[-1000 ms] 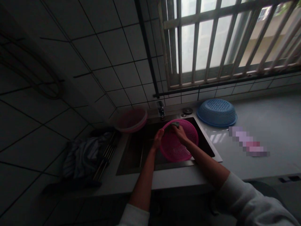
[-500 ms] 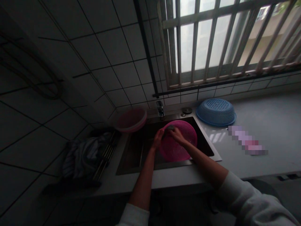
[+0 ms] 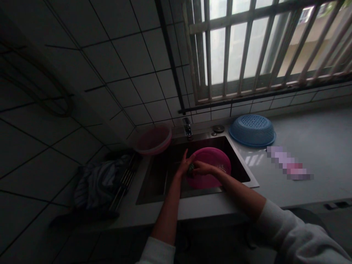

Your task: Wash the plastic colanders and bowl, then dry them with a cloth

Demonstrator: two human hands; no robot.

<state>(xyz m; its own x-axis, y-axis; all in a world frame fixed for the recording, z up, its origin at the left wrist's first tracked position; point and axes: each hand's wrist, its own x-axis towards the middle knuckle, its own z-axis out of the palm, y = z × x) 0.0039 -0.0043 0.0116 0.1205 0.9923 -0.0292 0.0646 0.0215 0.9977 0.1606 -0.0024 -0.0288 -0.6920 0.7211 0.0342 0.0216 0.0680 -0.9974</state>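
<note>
A bright pink plastic colander [image 3: 209, 156] sits tilted in the sink [image 3: 154, 183], with its holes showing beside my right wrist. My left hand [image 3: 185, 165] grips its left rim, one finger pointing up and the thumb against the edge. In my right hand [image 3: 202, 168] is a small dark green scouring pad [image 3: 191, 168], bunched under closed fingers and pressed to the colander near my left hand. The fingers hide part of the pad, and the dim light blurs its detail.
The tap [image 3: 187, 127] stands behind the sink. A pale pink basin [image 3: 154, 141] rests at the back left corner, and an upturned blue basket [image 3: 252, 131] lies on the counter [image 3: 308, 128] at the right. A striped cloth [image 3: 96, 183] lies bunched at the left.
My right hand has moved the pad down and left along the colander. The colander has tipped, its far rim sitting lower. My left hand has shifted slightly, one finger now raised.
</note>
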